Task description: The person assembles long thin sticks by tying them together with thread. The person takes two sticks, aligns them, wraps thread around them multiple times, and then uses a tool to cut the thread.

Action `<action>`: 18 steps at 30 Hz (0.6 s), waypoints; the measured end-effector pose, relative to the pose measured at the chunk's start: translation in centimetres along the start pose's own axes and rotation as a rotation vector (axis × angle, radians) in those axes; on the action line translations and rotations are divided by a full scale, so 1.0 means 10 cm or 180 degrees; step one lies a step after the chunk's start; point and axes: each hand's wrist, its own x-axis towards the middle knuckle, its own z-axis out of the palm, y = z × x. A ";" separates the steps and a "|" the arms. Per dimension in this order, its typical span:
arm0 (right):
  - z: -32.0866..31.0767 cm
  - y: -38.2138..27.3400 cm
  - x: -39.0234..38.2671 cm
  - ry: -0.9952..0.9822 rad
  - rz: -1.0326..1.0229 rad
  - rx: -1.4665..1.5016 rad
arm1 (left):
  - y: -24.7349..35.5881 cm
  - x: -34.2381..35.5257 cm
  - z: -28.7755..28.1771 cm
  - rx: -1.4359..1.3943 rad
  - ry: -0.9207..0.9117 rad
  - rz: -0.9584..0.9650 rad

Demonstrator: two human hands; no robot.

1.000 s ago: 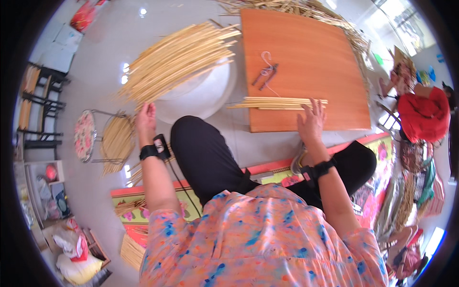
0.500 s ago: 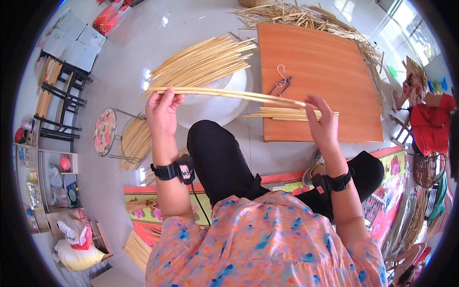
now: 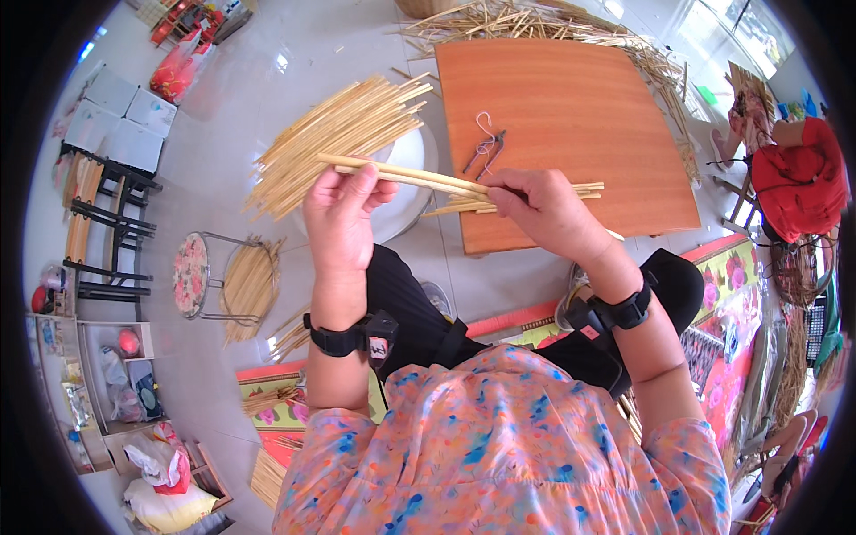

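A few long, pale yellow stalks [image 3: 419, 176] stretch across between my two hands, above my lap. My left hand [image 3: 349, 201] pinches them close to their left end, thumb on top. Wrapped round them further along, my right hand [image 3: 546, 207] is closed over the front edge of the table; a stalk end pokes out below its wrist. Under and behind that hand, several more stalks [image 3: 588, 190] lie on the orange-brown table [image 3: 571, 107]. Beyond my left hand, a large spread of stalks [image 3: 330, 134] rests on a round white surface [image 3: 412, 201].
Dark red-handled pliers [image 3: 486, 153] with a pale cord lie on the table. A flowered round stool [image 3: 191, 276] lies on its side at left, near another stalk bundle [image 3: 250, 290]. Loose stalks [image 3: 535, 22] cover the floor behind the table. A red-clothed person [image 3: 798, 178] is at right.
My right hand has come left and closed round the stalks, from loosely curled fingers near their right end. My hands are closer together. The whole view has shifted slightly.
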 end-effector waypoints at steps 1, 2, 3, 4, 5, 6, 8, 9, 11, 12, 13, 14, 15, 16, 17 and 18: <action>-0.04 0.02 0.01 -0.0037 0.0013 0.0055 | -0.02 0.00 0.04 0.0022 0.0113 -0.0065; -0.08 0.05 0.01 -0.0064 0.0074 0.0083 | -0.06 0.00 0.07 -0.0027 0.0049 -0.0061; -0.11 0.07 0.01 -0.0098 0.0135 0.0109 | -0.08 -0.01 0.11 -0.0226 -0.0069 -0.0094; -0.14 0.09 0.01 -0.0144 0.0280 0.0105 | -0.10 -0.01 0.14 -0.0290 -0.0100 -0.0164; -0.17 0.11 0.01 -0.0196 0.0213 0.0088 | -0.12 -0.02 0.16 -0.0379 -0.0142 -0.0270; -0.21 0.13 0.01 -0.0251 0.0240 0.0039 | -0.15 -0.01 0.18 -0.0345 -0.0166 -0.0333; -0.26 0.16 0.00 -0.0340 0.0327 0.0021 | -0.21 -0.01 0.22 -0.0443 -0.0109 -0.0392; -0.29 0.18 0.00 -0.0373 0.0370 0.0060 | -0.24 0.00 0.23 -0.0510 -0.0100 -0.0425; -0.34 0.22 0.01 -0.0509 0.0527 -0.0001 | -0.33 0.01 0.25 -0.0411 0.0034 -0.0482; -0.38 0.24 0.01 -0.0612 0.0643 -0.0102 | -0.37 0.02 0.25 -0.0381 0.0078 -0.0509; -0.43 0.26 0.01 -0.0712 0.0760 -0.0200 | -0.42 0.04 0.25 -0.0372 0.0076 -0.0512; -0.48 0.28 0.01 -0.0460 0.0604 -0.0247 | -0.46 0.06 0.22 -0.0406 0.0090 -0.0461; -0.53 0.31 0.00 -0.0206 0.0446 -0.0295 | -0.50 0.09 0.19 -0.0396 0.0212 -0.0417; -0.60 0.34 -0.01 0.0012 0.0333 -0.0347 | -0.53 0.13 0.14 -0.0463 0.0308 -0.0350; -0.70 0.37 -0.02 0.0306 0.0354 -0.0332 | -0.55 0.16 0.07 -0.0577 0.0331 -0.0234; -0.84 0.40 -0.04 0.0561 0.0416 -0.0319 | -0.56 0.19 0.00 -0.0543 0.0409 -0.0238</action>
